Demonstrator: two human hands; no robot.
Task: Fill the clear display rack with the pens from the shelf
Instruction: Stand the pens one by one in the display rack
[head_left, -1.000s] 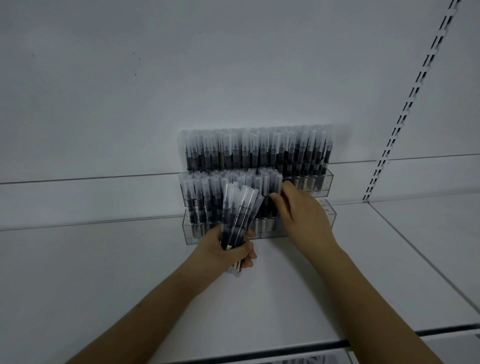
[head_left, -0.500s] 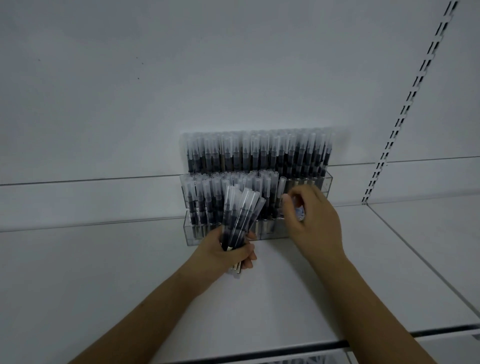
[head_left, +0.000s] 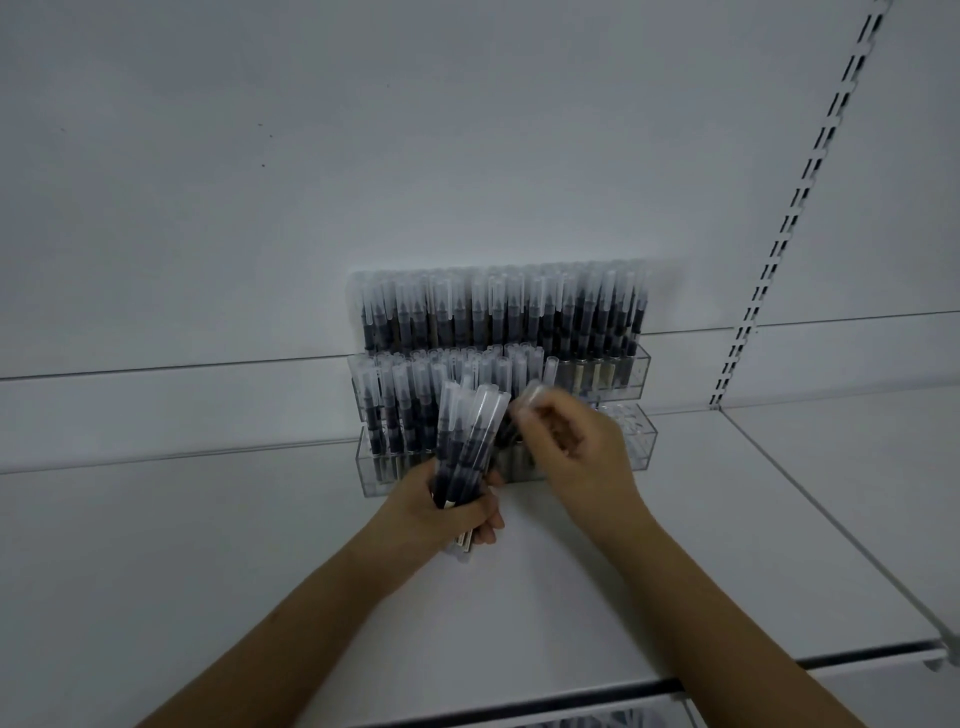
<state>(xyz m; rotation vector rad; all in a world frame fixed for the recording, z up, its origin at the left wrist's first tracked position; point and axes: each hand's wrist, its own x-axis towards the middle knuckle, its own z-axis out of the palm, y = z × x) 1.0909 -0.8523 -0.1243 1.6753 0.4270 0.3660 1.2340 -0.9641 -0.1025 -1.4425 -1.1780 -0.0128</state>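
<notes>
Head view: left hand (head_left: 447, 512) clamps a pen bundle (head_left: 465, 447); right hand (head_left: 576, 452) pinches one pen (head_left: 530, 395) beside it.

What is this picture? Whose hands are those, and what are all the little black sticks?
The camera sits on a person's head and looks down at their two bare hands. The sticks are pens with clear caps. They stand in a clear display rack on a white shelf. The back row is full; the front row has empty holes on its right side. The left hand grips a bundle of pens. The right hand pinches one pen, though it looks blurry.
</notes>
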